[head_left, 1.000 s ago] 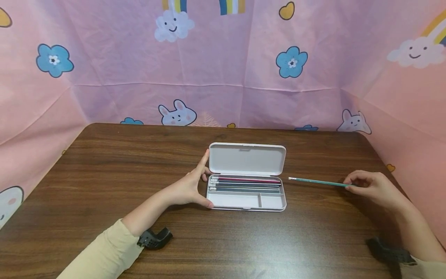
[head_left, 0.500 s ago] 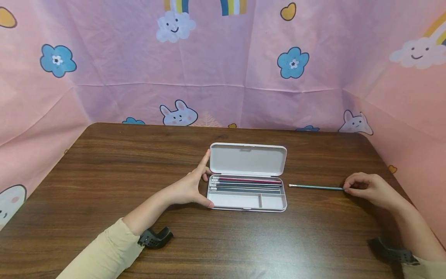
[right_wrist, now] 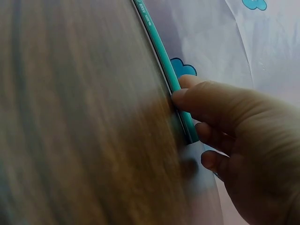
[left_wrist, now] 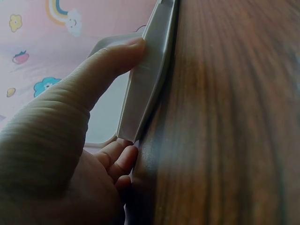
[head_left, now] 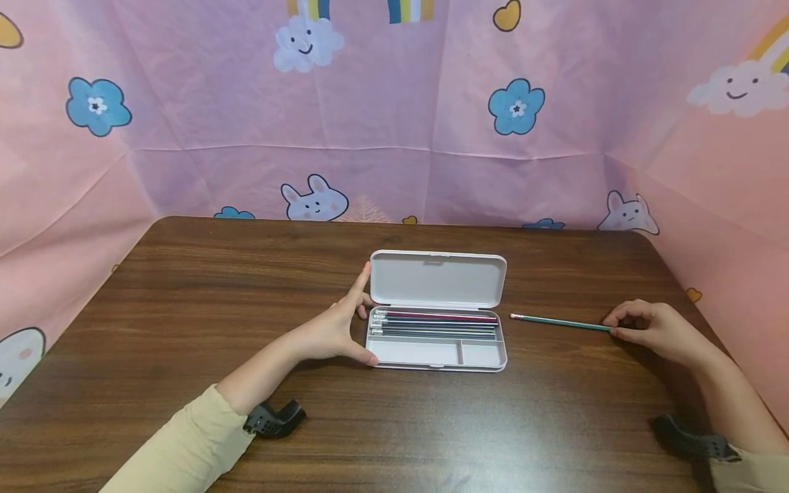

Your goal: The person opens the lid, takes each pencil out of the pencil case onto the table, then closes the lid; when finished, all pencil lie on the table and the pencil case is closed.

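Note:
A white pencil case point(head_left: 436, 368) lies with its lid point(head_left: 437, 279) raised, its long compartment holding several pencils point(head_left: 437, 325), mostly dark with one red. Spread around the case's left end is my left hand point(head_left: 327, 332). Its thumb point(left_wrist: 105, 63) presses the front wall, the index finger reaches up along the lid's edge, and the other fingers curl in at the left corner. To the right, my right hand point(head_left: 656, 335) pinches the end of a green pencil point(head_left: 561, 322) between thumb and fingers. The pencil's pink eraser points left toward the case.
A brown wood-grain table point(head_left: 246, 274) carries everything. Printed pink cloth point(head_left: 394, 123) hangs behind it and along both sides. Two smaller compartments point(head_left: 419, 352) at the case's front hold nothing visible. Black cameras point(head_left: 274, 419) are strapped to the wrists.
The green pencil dips slightly and turns darker half a second ago, then its eraser end rises again and green shows. My right hand shifts only a little; the left hand and case stay put.

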Motion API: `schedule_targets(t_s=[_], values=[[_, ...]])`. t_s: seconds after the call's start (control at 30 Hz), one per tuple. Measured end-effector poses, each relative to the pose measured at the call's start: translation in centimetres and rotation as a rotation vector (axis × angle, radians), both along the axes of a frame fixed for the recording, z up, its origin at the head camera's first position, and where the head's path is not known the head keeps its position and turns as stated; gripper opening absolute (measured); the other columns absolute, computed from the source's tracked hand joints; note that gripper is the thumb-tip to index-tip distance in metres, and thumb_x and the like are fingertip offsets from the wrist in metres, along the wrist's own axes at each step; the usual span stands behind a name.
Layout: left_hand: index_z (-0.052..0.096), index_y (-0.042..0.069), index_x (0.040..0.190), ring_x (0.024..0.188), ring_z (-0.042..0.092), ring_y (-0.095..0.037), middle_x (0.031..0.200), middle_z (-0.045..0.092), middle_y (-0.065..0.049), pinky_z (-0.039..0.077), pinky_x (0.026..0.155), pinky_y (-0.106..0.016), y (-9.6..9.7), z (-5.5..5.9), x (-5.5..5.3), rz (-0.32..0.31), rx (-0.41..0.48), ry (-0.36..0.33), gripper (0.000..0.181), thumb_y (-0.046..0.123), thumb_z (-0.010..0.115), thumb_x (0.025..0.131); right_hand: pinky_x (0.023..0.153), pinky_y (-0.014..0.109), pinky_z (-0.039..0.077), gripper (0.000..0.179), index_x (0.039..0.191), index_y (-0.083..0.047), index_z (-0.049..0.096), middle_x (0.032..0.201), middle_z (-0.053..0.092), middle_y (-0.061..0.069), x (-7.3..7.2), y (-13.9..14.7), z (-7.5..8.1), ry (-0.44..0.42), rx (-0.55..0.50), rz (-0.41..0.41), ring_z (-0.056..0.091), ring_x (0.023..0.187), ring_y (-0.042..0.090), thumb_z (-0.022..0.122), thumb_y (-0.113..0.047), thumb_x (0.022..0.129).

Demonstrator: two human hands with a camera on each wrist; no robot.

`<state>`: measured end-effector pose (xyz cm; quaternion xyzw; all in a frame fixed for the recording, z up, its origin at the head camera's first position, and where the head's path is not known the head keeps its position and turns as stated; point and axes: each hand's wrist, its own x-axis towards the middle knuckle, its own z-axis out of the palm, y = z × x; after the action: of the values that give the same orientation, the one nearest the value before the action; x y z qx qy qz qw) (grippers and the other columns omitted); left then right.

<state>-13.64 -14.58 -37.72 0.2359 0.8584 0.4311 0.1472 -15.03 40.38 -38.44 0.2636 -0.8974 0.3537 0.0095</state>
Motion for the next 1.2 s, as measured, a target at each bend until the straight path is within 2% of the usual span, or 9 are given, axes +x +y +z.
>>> schedule_targets(t_s=[0.3,0.43,0.63,0.8,0.93,1.03,1.2], values=[[-0.022,0.037,0.148,0.102,0.042,-0.020,0.125,0.050,-0.003,0.031,0.091,-0.045,0.1,0.0,-0.1,0.002,0.003,-0.004,0.147,0.034,0.094,0.057,0.067,0.015,0.040,0.028,0.087,-0.013,0.071,0.086,0.065,-0.005,-0.1,-0.1,0.3,0.028,-0.003,0.024,0.053,0.081,0.001,0.069,0.014,0.078],[-0.021,0.036,0.149,0.103,0.042,-0.021,0.125,0.050,-0.003,0.031,0.091,-0.046,0.1,0.0,-0.1,0.001,0.003,-0.007,0.147,0.034,0.093,0.057,0.070,0.013,0.039,0.031,0.087,-0.014,0.070,0.086,0.065,-0.005,-0.1,-0.1,0.3,0.072,0.020,0.039,0.053,0.083,0.000,0.070,0.015,0.076],[-0.021,0.034,0.149,0.102,0.041,-0.021,0.125,0.050,-0.004,0.031,0.091,-0.046,0.1,0.0,0.0,0.003,0.000,-0.005,0.148,0.033,0.094,0.056,0.072,0.012,0.038,0.030,0.088,-0.013,0.071,0.086,0.066,-0.003,0.1,-0.4,0.4,0.117,0.046,0.009,0.054,0.084,0.000,0.075,0.012,0.073],[-0.022,0.035,0.149,0.101,0.041,-0.021,0.124,0.049,-0.004,0.031,0.091,-0.046,0.1,-0.1,0.1,-0.002,0.007,-0.003,0.148,0.031,0.094,0.056,0.070,0.013,0.039,0.023,0.094,-0.006,0.070,0.087,0.066,0.001,0.5,-1.1,1.3,0.065,-0.008,-0.063,0.055,0.082,0.001,0.075,0.008,0.076],[-0.022,0.037,0.148,0.102,0.041,-0.022,0.124,0.049,-0.004,0.031,0.090,-0.045,0.0,0.0,0.0,-0.004,0.012,0.004,0.148,0.031,0.094,0.056,0.066,0.015,0.043,0.023,0.098,0.000,0.069,0.089,0.066,0.006,0.9,-2.2,2.2,0.036,-0.069,-0.072,0.057,0.080,0.003,0.074,0.009,0.077],[-0.022,0.037,0.148,0.102,0.041,-0.021,0.124,0.049,-0.004,0.031,0.090,-0.046,0.0,0.0,0.0,-0.010,0.015,0.004,0.148,0.032,0.094,0.057,0.065,0.016,0.045,0.026,0.099,0.001,0.070,0.090,0.066,0.009,1.2,-3.3,2.9,0.049,-0.095,-0.061,0.059,0.080,0.005,0.073,0.012,0.076],[-0.023,0.040,0.147,0.102,0.042,-0.020,0.123,0.050,-0.003,0.030,0.092,-0.046,-0.1,-0.2,-0.1,-0.012,0.014,-0.001,0.147,0.033,0.094,0.057,0.067,0.016,0.042,0.032,0.099,-0.004,0.071,0.092,0.067,0.005,1.4,-5.4,3.6,0.138,-0.066,-0.037,0.058,0.082,0.007,0.076,0.013,0.072]])
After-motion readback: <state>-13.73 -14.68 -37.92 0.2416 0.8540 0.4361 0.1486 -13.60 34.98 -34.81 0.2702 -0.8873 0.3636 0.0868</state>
